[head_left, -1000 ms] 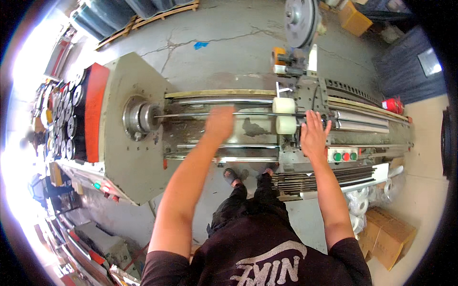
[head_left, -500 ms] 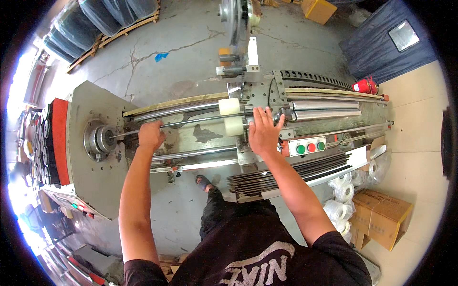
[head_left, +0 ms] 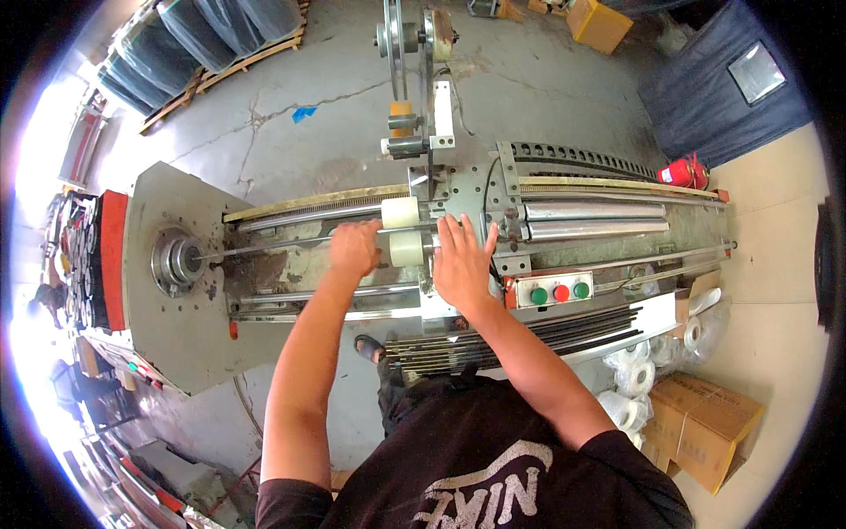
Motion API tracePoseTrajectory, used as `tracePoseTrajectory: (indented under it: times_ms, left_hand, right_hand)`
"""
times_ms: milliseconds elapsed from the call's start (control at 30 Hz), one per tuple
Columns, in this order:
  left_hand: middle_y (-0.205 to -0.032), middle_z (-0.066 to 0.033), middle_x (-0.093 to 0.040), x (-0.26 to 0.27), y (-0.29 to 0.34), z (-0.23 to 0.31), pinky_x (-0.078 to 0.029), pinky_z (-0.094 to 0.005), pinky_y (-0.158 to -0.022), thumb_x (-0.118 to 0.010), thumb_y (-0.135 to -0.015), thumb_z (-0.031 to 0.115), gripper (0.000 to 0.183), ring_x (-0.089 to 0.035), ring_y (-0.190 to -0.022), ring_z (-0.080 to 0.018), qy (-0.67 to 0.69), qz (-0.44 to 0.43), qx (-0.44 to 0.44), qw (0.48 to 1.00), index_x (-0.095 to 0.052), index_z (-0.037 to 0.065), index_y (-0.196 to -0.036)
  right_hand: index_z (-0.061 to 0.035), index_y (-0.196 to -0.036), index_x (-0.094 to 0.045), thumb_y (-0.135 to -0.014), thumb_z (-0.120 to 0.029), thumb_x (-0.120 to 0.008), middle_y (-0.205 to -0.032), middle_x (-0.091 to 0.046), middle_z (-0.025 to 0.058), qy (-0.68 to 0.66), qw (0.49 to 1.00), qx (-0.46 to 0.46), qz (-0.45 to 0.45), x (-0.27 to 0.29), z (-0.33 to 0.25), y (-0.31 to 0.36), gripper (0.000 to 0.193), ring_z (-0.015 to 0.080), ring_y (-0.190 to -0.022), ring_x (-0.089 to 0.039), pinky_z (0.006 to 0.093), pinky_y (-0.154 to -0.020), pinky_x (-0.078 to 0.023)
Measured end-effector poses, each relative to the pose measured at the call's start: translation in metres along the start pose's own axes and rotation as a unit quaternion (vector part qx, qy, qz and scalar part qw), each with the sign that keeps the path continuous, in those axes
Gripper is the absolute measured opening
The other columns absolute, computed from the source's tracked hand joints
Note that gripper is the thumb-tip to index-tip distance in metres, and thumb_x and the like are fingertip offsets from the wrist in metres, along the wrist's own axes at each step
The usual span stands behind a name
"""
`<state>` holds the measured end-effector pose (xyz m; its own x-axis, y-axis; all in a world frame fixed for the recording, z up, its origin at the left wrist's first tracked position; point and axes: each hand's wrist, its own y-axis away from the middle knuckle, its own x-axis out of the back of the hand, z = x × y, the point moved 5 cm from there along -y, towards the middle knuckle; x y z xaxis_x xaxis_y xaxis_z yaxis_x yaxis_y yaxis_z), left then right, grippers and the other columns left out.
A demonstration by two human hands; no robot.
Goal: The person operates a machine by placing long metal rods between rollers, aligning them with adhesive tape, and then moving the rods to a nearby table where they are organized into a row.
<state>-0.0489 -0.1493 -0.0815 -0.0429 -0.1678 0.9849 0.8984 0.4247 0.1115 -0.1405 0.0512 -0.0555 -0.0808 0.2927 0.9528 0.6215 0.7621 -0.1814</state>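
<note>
A long thin metal rod [head_left: 273, 244] runs from the round chuck [head_left: 179, 263] on the grey machine housing toward two white rollers [head_left: 406, 249]. My left hand [head_left: 355, 249] is closed around the rod, just left of the rollers. My right hand [head_left: 463, 264] lies over the carriage plate just right of the rollers, its fingers stretched out and slightly apart. It covers part of the carriage, and whether the rod passes beneath it cannot be made out. Close to its wrist is a control box [head_left: 555, 290] with green and red buttons.
Several dark rods [head_left: 520, 339] lie on a white tray between me and the machine. A belt arm [head_left: 401, 53] rises behind the carriage. Plastic-wrapped rolls [head_left: 630, 379] and a cardboard box [head_left: 705, 423] stand at right; a red fire extinguisher [head_left: 686, 173] is beyond the machine's right end.
My left hand has slid right along the rod, from nearer the chuck to beside the white rollers. My right hand stays by the carriage with fingers extended. The whole view has shifted slightly.
</note>
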Motion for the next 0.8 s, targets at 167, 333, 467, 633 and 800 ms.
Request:
tracePoseTrajectory:
  times_ms: [167, 333, 467, 633, 800]
  left_hand:
    - [-0.105, -0.0128, -0.074, 0.008, 0.007, -0.003, -0.051, -0.0443, -0.095, -0.084, -0.074, 0.017, 0.039, -0.070, -0.103, -0.0325, 0.018, 0.023, -0.027, 0.999, -0.066, 0.010, -0.107]
    - [-0.111, -0.0125, -0.072, 0.016, 0.024, -0.050, -0.050, -0.0473, -0.098, -0.085, -0.075, 0.015, 0.045, -0.067, -0.109, -0.0348, 0.056, 0.051, -0.032, 0.997, -0.066, 0.010, -0.116]
    - [-0.111, -0.0108, -0.072, 0.024, 0.042, -0.104, -0.047, -0.0470, -0.104, -0.083, -0.077, 0.013, 0.044, -0.065, -0.112, -0.0330, 0.043, 0.042, 0.005, 0.998, -0.067, 0.013, -0.118]
    - [-0.116, -0.0113, -0.072, 0.032, 0.059, -0.154, -0.047, -0.0472, -0.103, -0.084, -0.078, 0.014, 0.048, -0.064, -0.114, -0.0345, 0.029, 0.016, 0.038, 0.999, -0.067, 0.013, -0.122]
    - [-0.120, -0.0125, -0.072, 0.031, 0.056, -0.155, -0.046, -0.0465, -0.106, -0.084, -0.080, 0.020, 0.054, -0.064, -0.117, -0.0337, 0.032, -0.052, 0.095, 0.994, -0.065, 0.012, -0.130]
  right_hand:
    - [-0.0028, -0.149, -0.051, -0.100, -0.020, -0.057, -0.153, -0.053, 0.0116, -0.006, 1.000, 0.005, 0.001, 0.004, -0.013, -0.004, 0.053, 0.0319, -0.151, -0.040, 0.0729, -0.122, -0.010]
    - [-0.0046, -0.147, -0.054, -0.098, -0.018, -0.060, -0.151, -0.055, 0.0101, -0.001, 1.000, 0.019, 0.010, 0.008, -0.018, -0.008, 0.052, 0.0317, -0.149, -0.042, 0.0733, -0.121, -0.009]
    - [-0.0050, -0.141, -0.060, -0.098, -0.019, -0.061, -0.142, -0.062, 0.0095, -0.010, 0.999, 0.036, 0.033, 0.015, -0.025, -0.018, 0.044, 0.0327, -0.146, -0.046, 0.0728, -0.121, -0.012]
    - [-0.0032, -0.127, -0.070, -0.099, -0.033, -0.068, -0.122, -0.074, 0.0135, -0.294, 0.945, -0.142, 0.000, -0.012, 0.009, -0.082, 0.041, 0.0318, -0.121, -0.066, 0.0555, -0.110, -0.042]
    - [-0.0055, -0.123, -0.075, -0.095, -0.042, -0.073, -0.115, -0.078, 0.0185, -0.426, 0.846, -0.252, -0.198, -0.083, 0.028, -0.153, 0.046, 0.0304, -0.109, -0.075, 0.0384, -0.099, -0.055]
